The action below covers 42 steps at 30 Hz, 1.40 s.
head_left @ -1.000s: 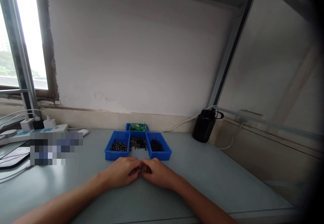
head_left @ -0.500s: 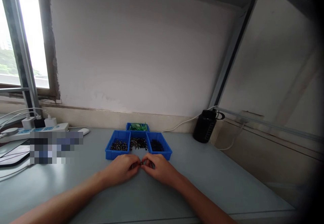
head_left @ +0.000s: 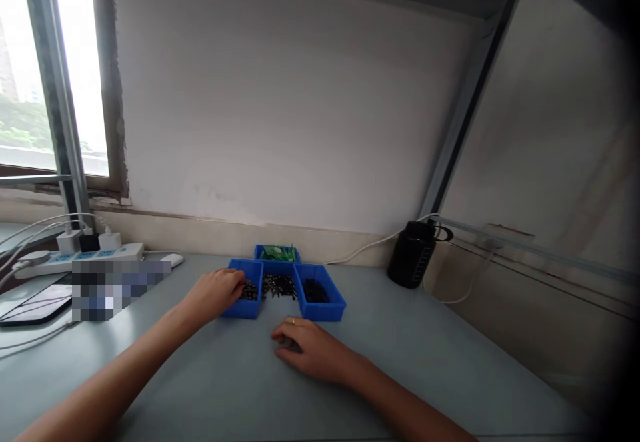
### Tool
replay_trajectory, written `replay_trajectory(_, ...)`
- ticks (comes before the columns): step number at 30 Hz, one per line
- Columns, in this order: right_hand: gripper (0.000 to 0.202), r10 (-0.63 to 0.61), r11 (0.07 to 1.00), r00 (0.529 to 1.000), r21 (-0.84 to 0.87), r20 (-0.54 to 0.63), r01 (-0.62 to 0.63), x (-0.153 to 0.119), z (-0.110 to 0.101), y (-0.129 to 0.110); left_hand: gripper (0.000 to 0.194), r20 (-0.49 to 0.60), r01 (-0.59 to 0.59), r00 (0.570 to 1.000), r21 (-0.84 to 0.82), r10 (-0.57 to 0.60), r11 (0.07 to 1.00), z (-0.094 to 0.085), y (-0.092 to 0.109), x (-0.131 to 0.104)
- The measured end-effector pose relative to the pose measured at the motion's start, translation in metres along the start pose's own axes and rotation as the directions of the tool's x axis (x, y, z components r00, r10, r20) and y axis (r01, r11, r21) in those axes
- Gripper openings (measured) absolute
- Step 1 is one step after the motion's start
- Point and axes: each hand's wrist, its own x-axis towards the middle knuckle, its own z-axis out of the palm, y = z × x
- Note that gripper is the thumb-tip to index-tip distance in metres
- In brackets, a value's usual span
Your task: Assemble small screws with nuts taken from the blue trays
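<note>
My left hand (head_left: 220,290) reaches over the near left side of the left blue bin (head_left: 243,309), its fingers curled together and dipping towards the small metallic parts (head_left: 249,291) inside. Whatever its fingertips grip is hidden. Closer to me, my right hand (head_left: 313,349) rests on the grey table, thumb and bent fingers apart with nothing visible between them; a ring is on one finger. Between the bins lies a pile of small dark screw-like pieces (head_left: 280,285). The right blue bin (head_left: 325,312) holds small black parts (head_left: 314,290).
Behind the pile stands another blue bin (head_left: 277,266) with green packets (head_left: 278,253). A black bottle (head_left: 411,255) is at the back right. To the left are a power strip (head_left: 127,253) with plugs and cables, a phone (head_left: 37,302) and a white mouse (head_left: 173,260).
My hands, earlier together around a tiny dark piece in front of the bins, have parted. The left has moved forward and left to the left bin; the right stays near the front, its fingers looser.
</note>
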Motion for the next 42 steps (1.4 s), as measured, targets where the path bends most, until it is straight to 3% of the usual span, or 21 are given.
replay_trajectory(3, 0.028, -0.02, 0.99, 1.0, -0.141, 0.016, 0.022, 0.014, 0.006, -0.001, 0.018, 0.02, 0.038, 0.999, 0.039, -0.039, 0.999, 0.004, -0.011, 0.003)
replay_trajectory(6, 0.031, 0.02, 0.955, 0.998, -0.296, -0.053, -0.035, 0.039, 0.016, 0.002, 0.02, 0.015, 0.025, 1.0, 0.047, -0.025, 0.999, 0.002, -0.009, 0.002)
replay_trajectory(8, 0.033, 0.043, 0.912, 0.994, -0.402, -0.099, -0.08, 0.055, 0.024, 0.005, 0.022, 0.022, -0.043, 0.999, 0.02, 0.043, 0.999, -0.004, -0.002, -0.001)
replay_trajectory(11, 0.028, 0.058, 0.896, 0.993, -0.433, -0.102, -0.096, 0.073, 0.033, 0.011, 0.023, 0.033, -0.235, 0.971, -0.088, 0.239, 0.968, -0.01, 0.012, -0.008)
replay_trajectory(15, 0.02, 0.019, 0.89, 0.997, -0.453, -0.069, -0.048, 0.076, 0.035, 0.016, 0.02, 0.065, -0.415, 0.901, -0.16, 0.429, 0.896, -0.008, 0.034, -0.019)
replay_trajectory(19, 0.016, -0.062, 0.886, 0.998, -0.462, -0.014, 0.048, 0.057, 0.03, 0.019, 0.021, 0.137, -0.446, 0.872, -0.171, 0.47, 0.878, 0.004, 0.048, -0.026)
replay_trajectory(23, 0.019, -0.19, 0.899, 0.981, -0.394, 0.048, 0.193, 0.029, 0.023, 0.022, 0.025, 0.181, -0.386, 0.896, -0.13, 0.405, 0.913, 0.017, 0.052, -0.028)
replay_trajectory(26, 0.027, -0.083, 0.981, 0.993, -0.182, -0.082, 0.067, 0.014, 0.017, 0.019, 0.026, 0.191, -0.284, 0.934, -0.116, 0.302, 0.952, 0.026, 0.05, -0.027)
replay_trajectory(30, 0.046, -0.014, 0.995, 0.994, 0.096, -0.113, 0.025, 0.008, 0.008, 0.008, 0.026, 0.169, -0.194, 0.96, -0.168, 0.223, 0.966, 0.033, 0.047, -0.025)
replay_trajectory(37, 0.026, -0.024, 0.983, 0.994, 0.179, -0.105, 0.042, 0.007, 0.003, 0.002, 0.026, 0.163, -0.263, 0.935, -0.275, 0.314, 0.925, 0.036, 0.047, -0.022)
replay_trajectory(42, 0.016, 0.042, 0.993, 0.994, 0.111, -0.102, -0.03, 0.008, 0.0, 0.006, 0.031, 0.136, -0.287, 0.934, -0.258, 0.329, 0.922, 0.035, 0.047, -0.021)
